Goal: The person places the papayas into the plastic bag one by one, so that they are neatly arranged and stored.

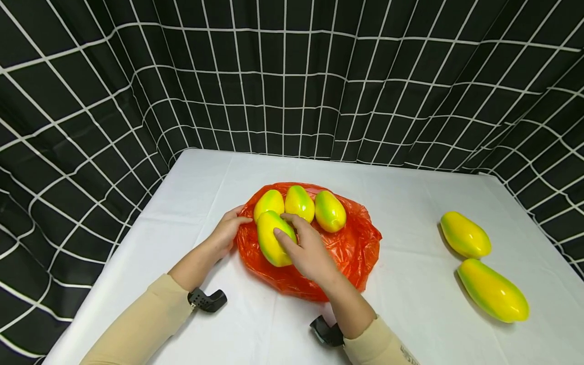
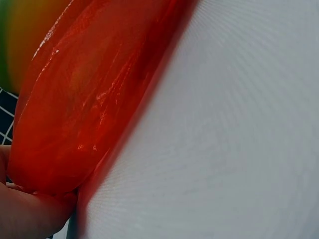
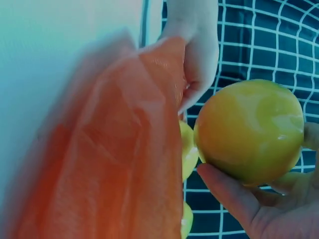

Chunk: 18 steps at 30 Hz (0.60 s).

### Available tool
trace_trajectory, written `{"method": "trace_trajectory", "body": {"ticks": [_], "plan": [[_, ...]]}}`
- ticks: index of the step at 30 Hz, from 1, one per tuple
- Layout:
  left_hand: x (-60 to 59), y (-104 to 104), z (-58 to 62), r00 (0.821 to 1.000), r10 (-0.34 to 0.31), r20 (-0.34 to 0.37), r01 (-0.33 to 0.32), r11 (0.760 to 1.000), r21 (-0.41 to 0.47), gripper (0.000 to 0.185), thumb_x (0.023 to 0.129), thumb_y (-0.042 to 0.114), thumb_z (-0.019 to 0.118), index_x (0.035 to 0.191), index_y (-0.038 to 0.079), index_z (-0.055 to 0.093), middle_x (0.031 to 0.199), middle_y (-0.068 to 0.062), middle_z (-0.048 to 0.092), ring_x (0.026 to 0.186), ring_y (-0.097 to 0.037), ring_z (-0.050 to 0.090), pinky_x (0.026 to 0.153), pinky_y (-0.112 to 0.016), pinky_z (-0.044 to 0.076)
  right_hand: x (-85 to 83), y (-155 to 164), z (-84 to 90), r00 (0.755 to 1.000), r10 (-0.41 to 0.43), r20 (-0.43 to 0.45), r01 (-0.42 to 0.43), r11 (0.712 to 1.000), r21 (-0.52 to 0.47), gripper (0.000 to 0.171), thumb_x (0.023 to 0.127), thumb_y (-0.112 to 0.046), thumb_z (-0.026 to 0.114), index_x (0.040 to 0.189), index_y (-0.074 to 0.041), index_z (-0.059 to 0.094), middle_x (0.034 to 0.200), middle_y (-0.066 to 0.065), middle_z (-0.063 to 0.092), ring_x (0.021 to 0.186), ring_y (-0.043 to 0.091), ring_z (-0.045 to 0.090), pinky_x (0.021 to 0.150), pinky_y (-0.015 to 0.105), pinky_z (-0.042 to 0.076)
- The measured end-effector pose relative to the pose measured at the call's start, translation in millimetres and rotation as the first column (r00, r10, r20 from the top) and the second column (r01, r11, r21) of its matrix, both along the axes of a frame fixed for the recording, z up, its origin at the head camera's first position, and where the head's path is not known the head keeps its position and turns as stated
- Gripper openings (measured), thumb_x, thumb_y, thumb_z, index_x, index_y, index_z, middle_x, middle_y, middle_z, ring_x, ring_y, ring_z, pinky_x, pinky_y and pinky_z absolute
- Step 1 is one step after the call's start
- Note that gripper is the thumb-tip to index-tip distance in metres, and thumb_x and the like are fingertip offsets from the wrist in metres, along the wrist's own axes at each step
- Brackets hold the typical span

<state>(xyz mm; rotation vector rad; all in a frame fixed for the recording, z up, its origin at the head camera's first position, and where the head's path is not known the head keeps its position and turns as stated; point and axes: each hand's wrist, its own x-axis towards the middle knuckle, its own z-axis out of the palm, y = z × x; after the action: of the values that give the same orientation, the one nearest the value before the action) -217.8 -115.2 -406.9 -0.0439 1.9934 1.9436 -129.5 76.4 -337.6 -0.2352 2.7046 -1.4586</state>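
A red plastic bag (image 1: 351, 253) lies spread wide on the table, its rim crumpled. My left hand (image 1: 226, 230) pinches the bag's left rim; the left wrist view shows the thumb (image 2: 35, 211) against the red film (image 2: 89, 114). Over the bag's left part, my right hand (image 1: 310, 251) grips a yellow-green papaya (image 1: 272, 241) between thumb and fingers. The same papaya (image 3: 251, 132) fills the right side of the right wrist view, fingers wrapping it from below and the right. Along the bag's far side rest a left papaya (image 1: 268, 202), a middle papaya (image 1: 298, 202) and a right papaya (image 1: 330, 212).
Two more papayas lie on the white table (image 1: 401, 203) at the right: a farther papaya (image 1: 465, 234) and a nearer papaya (image 1: 494, 290). Black cloth with a white grid (image 1: 296, 86) hangs behind the table and along both sides.
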Motion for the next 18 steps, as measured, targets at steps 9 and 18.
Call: {"method": "trace_trajectory", "body": {"ticks": [9,18], "plan": [[1.1,-0.6,-0.1,1.000,-0.011,-0.002,0.011,1.000,-0.016,0.051,0.093,0.009,0.042,0.143,0.006,0.034,0.142,-0.013,0.042,0.124,-0.023,0.046,0.100,-0.028,0.045,0.8,-7.2,-11.8,0.998,0.070,0.004,-0.070,0.996,0.054,0.048,0.093,-0.036,0.050,0.133,-0.008,0.047,0.131,0.007,0.053,0.122,0.025,0.047,0.106,0.046,0.038],[0.1,-1.0,-1.5,1.000,-0.011,-0.001,0.011,1.000,-0.007,0.051,0.093,0.008,0.042,0.143,0.007,0.034,0.143,-0.013,0.042,0.123,-0.023,0.047,0.101,-0.029,0.045,0.4,-15.1,-22.4,0.996,0.092,0.021,-0.093,0.993,0.076,0.054,0.095,-0.037,0.046,0.139,-0.006,0.039,0.133,0.010,0.046,0.117,0.024,0.046,0.105,0.045,0.038]]}}
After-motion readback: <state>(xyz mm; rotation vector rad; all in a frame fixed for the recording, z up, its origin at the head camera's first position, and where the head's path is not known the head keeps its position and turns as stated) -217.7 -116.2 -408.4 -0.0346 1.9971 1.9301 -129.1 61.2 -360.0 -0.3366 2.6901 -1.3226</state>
